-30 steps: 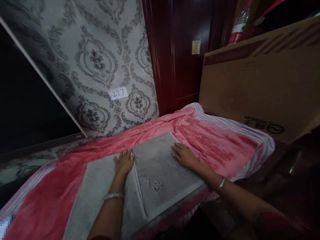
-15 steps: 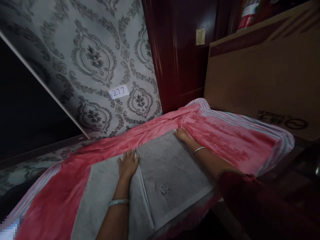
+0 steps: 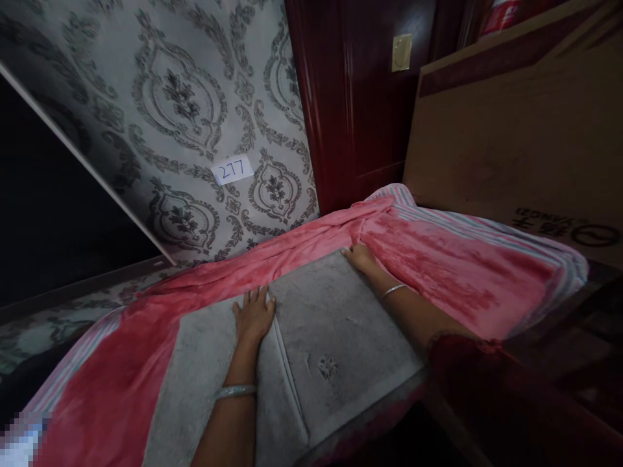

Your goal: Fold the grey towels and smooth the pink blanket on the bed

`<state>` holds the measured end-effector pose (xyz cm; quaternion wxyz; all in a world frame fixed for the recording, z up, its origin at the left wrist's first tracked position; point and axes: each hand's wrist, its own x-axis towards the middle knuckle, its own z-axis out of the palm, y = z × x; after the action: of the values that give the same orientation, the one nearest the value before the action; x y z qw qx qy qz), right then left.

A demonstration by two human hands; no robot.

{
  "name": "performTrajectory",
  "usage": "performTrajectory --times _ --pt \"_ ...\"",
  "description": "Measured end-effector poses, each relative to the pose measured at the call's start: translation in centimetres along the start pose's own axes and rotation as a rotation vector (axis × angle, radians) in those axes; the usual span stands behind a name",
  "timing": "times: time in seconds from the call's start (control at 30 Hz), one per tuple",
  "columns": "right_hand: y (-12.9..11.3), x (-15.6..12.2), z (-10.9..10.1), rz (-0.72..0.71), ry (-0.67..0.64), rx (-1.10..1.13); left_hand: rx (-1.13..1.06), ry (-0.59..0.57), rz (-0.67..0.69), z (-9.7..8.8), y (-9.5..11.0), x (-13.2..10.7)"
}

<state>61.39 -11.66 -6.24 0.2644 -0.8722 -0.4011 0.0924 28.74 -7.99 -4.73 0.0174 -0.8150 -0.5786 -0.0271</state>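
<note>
While both hands work on the grey cloth (image 3: 335, 318), it lies at lower centre of the frame, spread out on a pink-red blanket (image 3: 107, 389). A raised fold line runs down the cloth, splitting it into a left and a right part; a small textured patch (image 3: 327, 367) sits low on the right part.

Left hand (image 3: 256, 316) rests palm down on the cloth, centre of frame, just left of the fold's top end, fingers spread, gripping nothing. Right hand (image 3: 359, 257) is at the cloth's far right corner, fingers curled in at the edge; whether they pinch the fabric can't be made out. Bracelet (image 3: 236, 391) on left wrist, thin silver bangle (image 3: 393, 290) on right, dark red sleeve (image 3: 487, 383) pushed up the right forearm.

Striped fabric (image 3: 569, 266) shows past the blanket at right and again at far left. Upper left: dark panel (image 3: 58, 188) with a pale edge, beside patterned wallpaper (image 3: 195, 117) carrying a white label (image 3: 232, 169) marked 277. Upper right: dark red woodwork (image 3: 370, 130) with a gold plate (image 3: 402, 53), then a big cardboard box (image 3: 496, 143), print upside down. Red-labelled item (image 3: 501, 16) behind it, cut off by the top edge.
</note>
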Motion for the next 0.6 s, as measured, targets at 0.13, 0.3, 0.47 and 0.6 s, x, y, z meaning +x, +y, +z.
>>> performTrajectory --times 0.13,0.3,0.47,0.6 --pt "0.2 -0.3 0.3 0.019 0.005 -0.024 0.007 -0.002 0.005 0.3 -0.1 0.2" --pt "-0.3 -1.0 0.5 0.035 0.005 -0.044 0.017 0.000 -0.006 0.2 -0.1 0.3" --pt "-0.3 -1.2 -1.2 0.016 -0.041 -0.056 0.000 -0.012 0.005 0.0 -0.2 0.3" --pt "2.3 -3.7 -2.9 -0.052 -0.102 -0.045 -0.009 -0.023 0.001 -0.1 -0.1 0.4"
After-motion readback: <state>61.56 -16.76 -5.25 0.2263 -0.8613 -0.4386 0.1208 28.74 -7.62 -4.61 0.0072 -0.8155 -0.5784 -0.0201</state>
